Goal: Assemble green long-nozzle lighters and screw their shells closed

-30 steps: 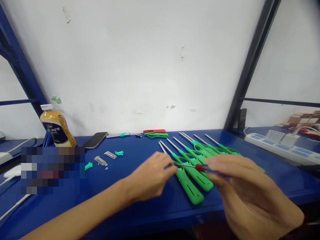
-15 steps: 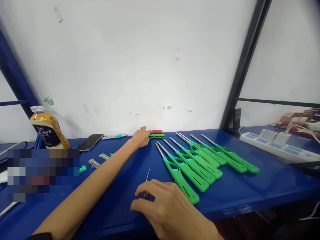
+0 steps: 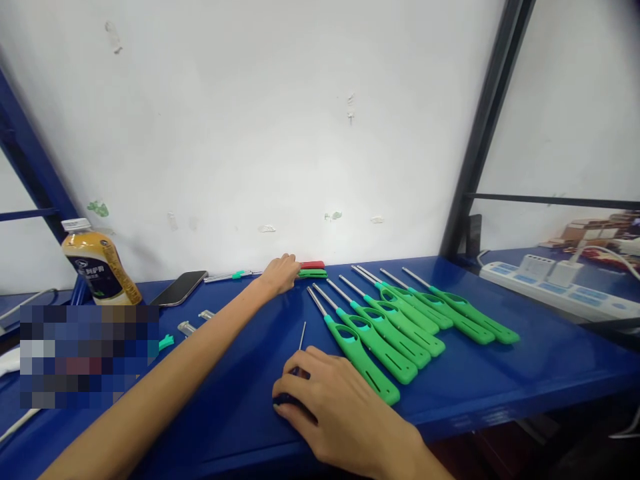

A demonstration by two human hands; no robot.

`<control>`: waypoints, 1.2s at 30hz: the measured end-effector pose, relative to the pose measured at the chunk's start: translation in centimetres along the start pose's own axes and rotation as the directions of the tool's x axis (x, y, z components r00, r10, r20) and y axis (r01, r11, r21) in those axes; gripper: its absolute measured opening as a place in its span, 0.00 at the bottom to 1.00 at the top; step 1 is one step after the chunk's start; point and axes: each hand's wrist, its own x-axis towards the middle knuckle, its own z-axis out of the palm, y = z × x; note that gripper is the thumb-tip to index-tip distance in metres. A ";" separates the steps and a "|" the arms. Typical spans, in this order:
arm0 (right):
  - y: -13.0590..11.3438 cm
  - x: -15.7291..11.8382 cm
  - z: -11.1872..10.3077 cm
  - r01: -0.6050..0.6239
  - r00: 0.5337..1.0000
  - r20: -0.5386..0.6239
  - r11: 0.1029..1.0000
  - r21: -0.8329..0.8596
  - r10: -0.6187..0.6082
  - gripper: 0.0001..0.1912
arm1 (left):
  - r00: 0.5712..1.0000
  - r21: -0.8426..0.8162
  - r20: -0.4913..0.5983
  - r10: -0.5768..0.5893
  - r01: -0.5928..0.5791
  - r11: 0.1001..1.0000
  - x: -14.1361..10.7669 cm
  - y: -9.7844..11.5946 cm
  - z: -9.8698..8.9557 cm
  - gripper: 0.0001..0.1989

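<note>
My right hand (image 3: 345, 407) is closed around a screwdriver (image 3: 303, 337) at the front of the table. Its thin metal shaft points away from me, and my fingers cover most of the dark handle. At the back, by the wall, my left hand (image 3: 280, 275) is curled over the spot where a red lighter (image 3: 313, 265) and a green lighter (image 3: 312, 274) lie. What its fingers hold is hidden. Metal rods with a green piece (image 3: 235, 275) show left of that hand. Several long green lighters (image 3: 373, 363) lie fanned out beside my right hand.
A bottle of yellow drink (image 3: 103, 267) and a phone (image 3: 181, 289) are at the left back. Clear plastic parts (image 3: 187, 328) and a green piece (image 3: 167, 341) lie beside my left forearm. A white power strip (image 3: 595, 297) sits beyond the right frame post.
My right hand has moved slightly up and settled around the screwdriver, with its fingers closer together. My left hand stays at the lighters by the wall. The view has shifted slightly.
</note>
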 end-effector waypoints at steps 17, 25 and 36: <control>1.3 -0.2 0.7 -0.157 0.985 -0.088 0.983 -0.100 0.148 0.15 | 0.937 -0.052 -0.345 0.060 -0.083 0.995 -25.6 -0.4 -1.3 0.16; 1.6 -0.1 1.3 -0.195 0.975 -0.126 0.975 -0.105 0.181 0.13 | 0.965 -0.130 -0.257 0.054 -0.090 0.987 -27.7 3.4 -1.6 0.14; 1.3 -0.4 1.2 -0.074 0.971 -0.233 0.994 -0.076 0.054 0.12 | 0.939 -0.470 -0.269 -0.214 0.066 0.880 -27.1 -0.6 -2.0 0.19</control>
